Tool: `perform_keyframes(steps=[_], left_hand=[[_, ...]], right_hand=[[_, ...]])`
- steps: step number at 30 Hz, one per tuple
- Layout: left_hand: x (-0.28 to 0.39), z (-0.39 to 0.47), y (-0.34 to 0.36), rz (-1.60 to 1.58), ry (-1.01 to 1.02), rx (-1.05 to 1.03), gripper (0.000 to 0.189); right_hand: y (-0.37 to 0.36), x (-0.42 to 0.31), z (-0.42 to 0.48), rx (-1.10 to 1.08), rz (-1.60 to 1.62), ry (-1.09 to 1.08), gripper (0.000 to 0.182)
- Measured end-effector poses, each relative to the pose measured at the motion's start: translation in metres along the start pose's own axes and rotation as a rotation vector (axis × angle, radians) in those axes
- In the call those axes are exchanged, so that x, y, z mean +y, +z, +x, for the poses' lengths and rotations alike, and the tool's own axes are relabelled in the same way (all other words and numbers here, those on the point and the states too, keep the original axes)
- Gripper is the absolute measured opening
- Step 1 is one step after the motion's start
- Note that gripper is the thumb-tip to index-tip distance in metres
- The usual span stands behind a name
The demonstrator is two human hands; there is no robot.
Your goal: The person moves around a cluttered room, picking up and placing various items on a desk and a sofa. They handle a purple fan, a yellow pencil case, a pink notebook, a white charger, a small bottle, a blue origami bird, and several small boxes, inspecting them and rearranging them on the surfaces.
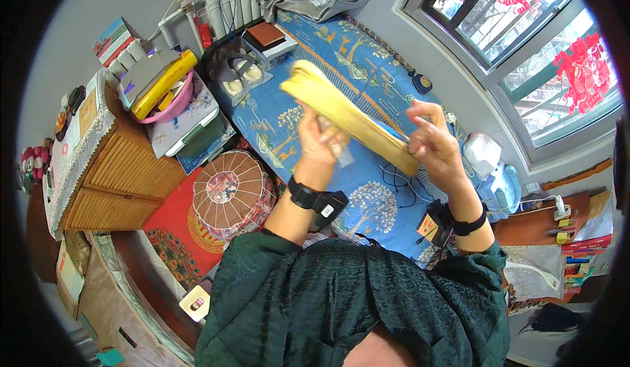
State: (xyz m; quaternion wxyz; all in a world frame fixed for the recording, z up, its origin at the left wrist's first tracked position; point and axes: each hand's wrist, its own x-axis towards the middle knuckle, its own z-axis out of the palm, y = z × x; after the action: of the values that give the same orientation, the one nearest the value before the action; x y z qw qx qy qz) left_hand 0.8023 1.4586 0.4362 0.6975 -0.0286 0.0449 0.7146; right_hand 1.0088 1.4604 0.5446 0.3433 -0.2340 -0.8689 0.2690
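My left hand (317, 138) grips a long yellow folded piece, apparently cloth (344, 111), slanting down from upper left to lower right. Motion blurs it, so its exact kind cannot be told. A bit of clear plastic (345, 156) shows beside the fingers of that hand. My right hand (435, 143) is at the lower right end of the yellow piece, its fingers bent. Whether those fingers hold the end or only touch it is not clear. Both hands are above a blue patterned bedspread (315, 170). Black straps circle both wrists.
A round brown pouf (224, 187) stands left of the bed. Beyond it are a wooden cabinet (128, 170) and a pink basin (172, 102). Bagged shoes (241, 74) and a brown notebook (266, 34) lie at the bed's far end. Cables (403, 182) run near my right hand.
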Motion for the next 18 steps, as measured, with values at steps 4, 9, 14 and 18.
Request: perform_keyframes(steps=[4, 9, 14, 18], left_hand=[[0.022, 0.0, 0.007, -0.068, 0.011, -0.313, 0.023], [0.016, 0.009, 0.011, -0.184, 0.017, -0.461, 0.018], [0.015, 0.016, 0.001, -0.186, -0.011, -0.489, 0.021], [0.014, 0.01, 0.001, -0.209, -0.037, -0.51, 0.021]], right_hand=[[0.0, 0.004, -0.021, 0.079, 0.18, 0.087, 0.007], [0.016, 0.01, -0.038, 0.25, 0.315, 0.054, 0.008], [0.028, -0.015, -0.042, 0.358, 0.137, 0.062, 0.01], [0.029, -0.03, -0.045, 0.433, 0.32, 0.322, 0.011]])
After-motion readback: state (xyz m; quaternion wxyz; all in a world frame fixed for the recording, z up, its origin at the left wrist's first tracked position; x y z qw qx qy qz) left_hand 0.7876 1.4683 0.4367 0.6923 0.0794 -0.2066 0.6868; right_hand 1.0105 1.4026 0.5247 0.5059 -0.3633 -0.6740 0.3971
